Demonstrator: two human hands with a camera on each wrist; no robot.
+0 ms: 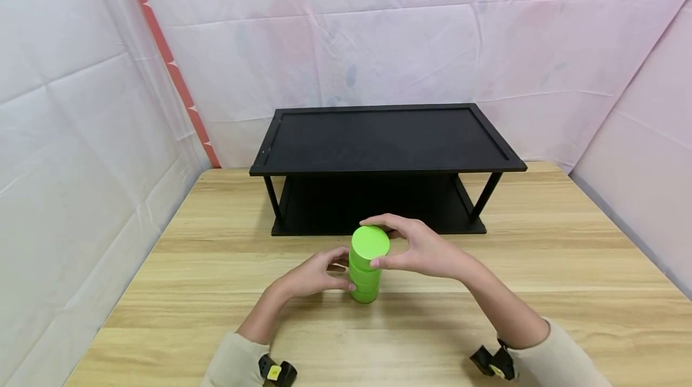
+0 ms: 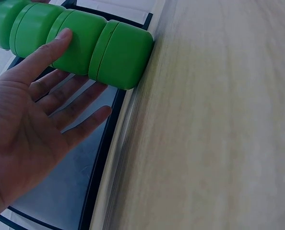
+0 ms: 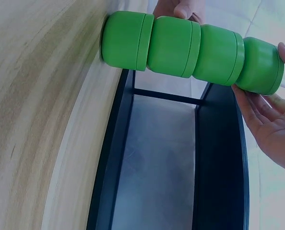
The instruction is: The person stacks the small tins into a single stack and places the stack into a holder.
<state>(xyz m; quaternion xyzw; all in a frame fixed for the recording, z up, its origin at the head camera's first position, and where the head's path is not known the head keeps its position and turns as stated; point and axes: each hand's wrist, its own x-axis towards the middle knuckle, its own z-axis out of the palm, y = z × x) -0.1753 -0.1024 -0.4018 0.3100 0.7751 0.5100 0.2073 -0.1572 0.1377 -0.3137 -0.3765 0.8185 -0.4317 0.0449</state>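
Several green lidded round jars [image 1: 365,279] stand in one upright stack on the wooden table. My right hand [image 1: 424,249] pinches the top jar [image 3: 261,66], thumb on the near side and fingers on the far side. Lower down, my left hand [image 1: 316,273] is at the stack's left side. In the left wrist view its thumb lies against a middle jar [image 2: 80,42], while the fairly straight fingers [image 2: 87,98] spread beside and partly behind the stack. The bottom jar [image 2: 123,55] meets the tabletop.
Just behind the stack is a black two-level rack [image 1: 386,140] with a flat top and a lower shelf [image 1: 367,204]. The wooden table [image 1: 216,267] runs up to white sheeting [image 1: 378,50] at the back and sides. Each wrist carries a strapped black device [image 1: 278,372].
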